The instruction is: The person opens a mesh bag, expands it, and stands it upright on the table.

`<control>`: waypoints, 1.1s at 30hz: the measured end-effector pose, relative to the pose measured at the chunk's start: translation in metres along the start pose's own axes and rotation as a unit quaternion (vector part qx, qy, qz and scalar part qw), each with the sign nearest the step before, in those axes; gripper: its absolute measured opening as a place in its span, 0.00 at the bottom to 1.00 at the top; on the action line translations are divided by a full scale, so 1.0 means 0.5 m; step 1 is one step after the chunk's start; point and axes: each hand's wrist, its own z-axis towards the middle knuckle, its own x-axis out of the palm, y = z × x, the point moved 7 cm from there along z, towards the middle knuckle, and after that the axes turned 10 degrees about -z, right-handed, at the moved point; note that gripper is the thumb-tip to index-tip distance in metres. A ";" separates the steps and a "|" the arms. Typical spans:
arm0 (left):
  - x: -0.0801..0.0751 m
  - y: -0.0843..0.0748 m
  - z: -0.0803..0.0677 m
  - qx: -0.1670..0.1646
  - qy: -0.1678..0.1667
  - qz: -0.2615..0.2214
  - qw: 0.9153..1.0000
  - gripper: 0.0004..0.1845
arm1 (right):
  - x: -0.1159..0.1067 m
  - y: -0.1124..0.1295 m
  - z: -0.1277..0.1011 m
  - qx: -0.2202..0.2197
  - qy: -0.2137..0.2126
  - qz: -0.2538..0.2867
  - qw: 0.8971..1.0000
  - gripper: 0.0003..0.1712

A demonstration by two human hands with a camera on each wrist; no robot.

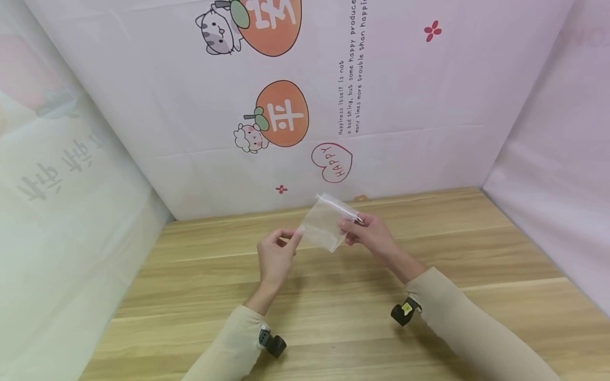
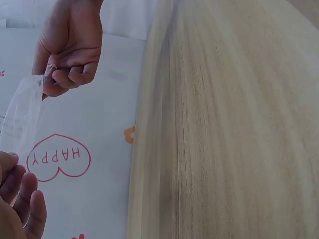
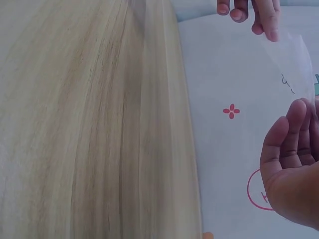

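A small clear zip bag (image 1: 325, 222) is held up above the wooden table (image 1: 333, 296), near the back wall. My left hand (image 1: 292, 236) pinches its lower left corner between thumb and forefinger. My right hand (image 1: 351, 227) pinches the right side by the zip strip, fingers curled. The left wrist view has the right hand (image 2: 67, 55) gripping the bag (image 2: 25, 107) at the top and left fingertips (image 2: 22, 196) at the bottom left. From the right wrist, the bag (image 3: 295, 64) hangs between the left fingertips (image 3: 264, 17) and the right hand (image 3: 294, 164).
A printed pink backdrop (image 1: 405, 106) with cartoon fruit and a red HAPPY heart (image 1: 332, 162) closes off the back. Pale sheets stand at both sides. Black wrist cameras (image 1: 272, 343) sit on both beige sleeves. Bare wood lies in front of the hands.
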 end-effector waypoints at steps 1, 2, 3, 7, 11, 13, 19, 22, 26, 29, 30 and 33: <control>-0.001 -0.002 0.000 0.006 -0.005 -0.001 1.000 0.13 | 0.001 0.001 0.000 0.000 -0.001 -0.001 1.000 0.11; -0.001 -0.004 -0.001 0.012 -0.009 -0.003 1.000 0.13 | 0.001 0.001 0.000 0.000 -0.003 -0.002 1.000 0.11; -0.001 -0.006 -0.001 0.018 -0.012 -0.005 1.000 0.13 | 0.002 0.003 0.000 0.000 -0.004 -0.004 1.000 0.11; -0.002 -0.015 -0.003 0.048 -0.021 -0.013 0.999 0.13 | 0.005 0.010 0.001 -0.009 -0.009 -0.015 1.000 0.12; -0.003 -0.022 -0.005 0.074 -0.028 -0.015 0.997 0.13 | 0.006 0.015 0.001 -0.021 -0.017 -0.021 0.999 0.11; -0.003 -0.025 -0.005 0.086 -0.031 -0.016 0.996 0.13 | 0.005 0.016 0.001 -0.026 -0.022 -0.018 0.999 0.10; -0.002 -0.033 -0.008 0.108 -0.041 -0.011 0.993 0.13 | 0.006 0.021 -0.001 -0.027 -0.034 -0.006 0.999 0.07; -0.001 -0.034 -0.008 0.104 -0.045 -0.015 0.993 0.12 | 0.006 0.022 -0.002 -0.027 -0.037 -0.006 0.999 0.07; 0.003 -0.038 -0.008 0.074 -0.026 -0.018 0.997 0.11 | 0.001 0.026 -0.001 -0.028 -0.043 -0.006 0.999 0.09; 0.007 -0.027 -0.007 0.042 0.029 -0.025 0.998 0.11 | -0.004 0.028 0.001 -0.027 -0.041 -0.011 0.999 0.11; 0.007 -0.015 -0.006 0.030 0.052 -0.031 0.998 0.12 | -0.006 0.028 0.002 -0.027 -0.040 -0.015 0.999 0.12; 0.008 -0.003 -0.007 0.010 0.132 -0.066 0.989 0.15 | -0.013 0.026 0.007 -0.029 -0.037 -0.033 0.998 0.13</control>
